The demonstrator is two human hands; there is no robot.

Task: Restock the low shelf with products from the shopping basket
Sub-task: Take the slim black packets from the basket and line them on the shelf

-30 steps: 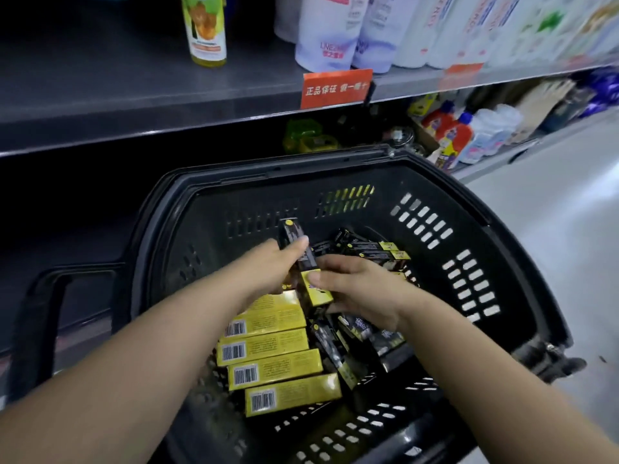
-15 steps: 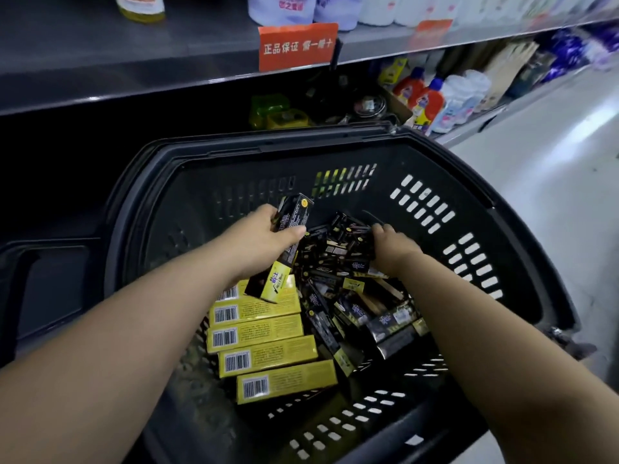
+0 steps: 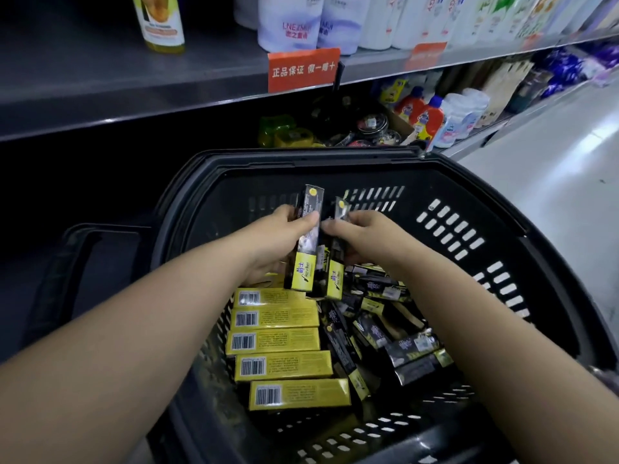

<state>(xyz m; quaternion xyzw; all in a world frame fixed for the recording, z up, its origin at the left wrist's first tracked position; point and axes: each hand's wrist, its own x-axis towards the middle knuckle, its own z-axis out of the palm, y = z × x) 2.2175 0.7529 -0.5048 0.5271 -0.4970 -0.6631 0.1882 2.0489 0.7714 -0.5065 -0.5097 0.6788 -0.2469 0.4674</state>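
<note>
A black-and-yellow box (image 3: 308, 246) is held upright in the grip of the left hand (image 3: 284, 236), with the thumb curled across its face. A second box (image 3: 335, 276), just beside the first, is pinched in the grip of the right hand (image 3: 365, 236). Both are held over the shopping basket (image 3: 301, 159), in which a row of yellow boxes (image 3: 278, 343) lies at left and a heap of black boxes (image 3: 385, 329) at right. The low shelf (image 3: 469, 149) is seen behind the basket.

One basket (image 3: 301, 159), five yellow barcode boxes (image 3: 278, 341) along its left side, two black-and-yellow boxes (image 3: 303, 269) above its middle, one in the left hand (image 3: 278, 236), one in the right hand (image 3: 365, 236), and a black heap (image 3: 385, 329) at its right, too jumbled to count.
</note>
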